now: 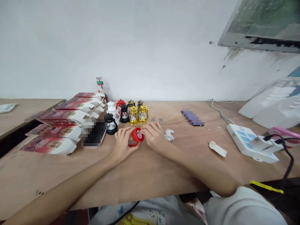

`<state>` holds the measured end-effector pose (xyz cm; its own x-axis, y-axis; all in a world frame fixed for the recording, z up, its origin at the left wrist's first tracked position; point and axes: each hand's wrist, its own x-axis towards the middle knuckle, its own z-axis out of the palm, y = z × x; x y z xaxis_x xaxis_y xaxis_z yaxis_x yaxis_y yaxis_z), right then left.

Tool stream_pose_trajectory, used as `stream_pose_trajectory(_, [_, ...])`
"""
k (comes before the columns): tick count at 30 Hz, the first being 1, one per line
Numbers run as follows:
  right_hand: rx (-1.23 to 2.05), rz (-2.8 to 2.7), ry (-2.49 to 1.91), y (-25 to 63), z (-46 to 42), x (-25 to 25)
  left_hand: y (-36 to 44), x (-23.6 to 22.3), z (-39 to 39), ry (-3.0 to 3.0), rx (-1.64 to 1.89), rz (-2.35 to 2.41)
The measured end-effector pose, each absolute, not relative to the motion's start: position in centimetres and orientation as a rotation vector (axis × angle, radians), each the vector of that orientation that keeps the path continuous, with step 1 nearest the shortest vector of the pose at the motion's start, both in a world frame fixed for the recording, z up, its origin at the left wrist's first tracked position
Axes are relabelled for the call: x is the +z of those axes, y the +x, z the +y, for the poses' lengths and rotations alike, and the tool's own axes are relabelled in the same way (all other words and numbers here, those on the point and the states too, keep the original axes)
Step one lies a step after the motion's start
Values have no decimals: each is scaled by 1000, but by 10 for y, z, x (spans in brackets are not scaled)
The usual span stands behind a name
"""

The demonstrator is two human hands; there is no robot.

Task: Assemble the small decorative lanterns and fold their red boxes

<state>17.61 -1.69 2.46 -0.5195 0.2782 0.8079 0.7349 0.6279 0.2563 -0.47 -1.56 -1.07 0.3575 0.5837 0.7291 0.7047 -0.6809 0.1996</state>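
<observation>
A small red lantern (136, 137) lies tipped on its side on the wooden table (145, 175), its round base turned toward me. My left hand (122, 142) is closed around the lantern's body from the left. My right hand (153, 135) rests beside it with fingertips pressed at the red base. Just behind stand several small lanterns: a black one (110, 123), a white one (112, 111), a red one (120, 103), a small black one (124, 113) and gold ones (138, 114).
Red-and-white cartons (63, 122) lie stacked at the left. Small screws (157, 120) and white bits (169, 134) lie right of my hands. A white scrap (217, 149), a power strip (250, 142) with cables and plastic bags (274, 103) occupy the right.
</observation>
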Motion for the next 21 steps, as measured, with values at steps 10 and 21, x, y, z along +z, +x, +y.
stream_pose_trajectory(10, [-994, -2101, -668, 171, -22, 18, -7, -9, -16, -2472, -1109, -1234])
stream_pose_trajectory(21, [-297, -2091, -749, 170, -29, -7, -8, -10, -13, -2472, -1213, -1258])
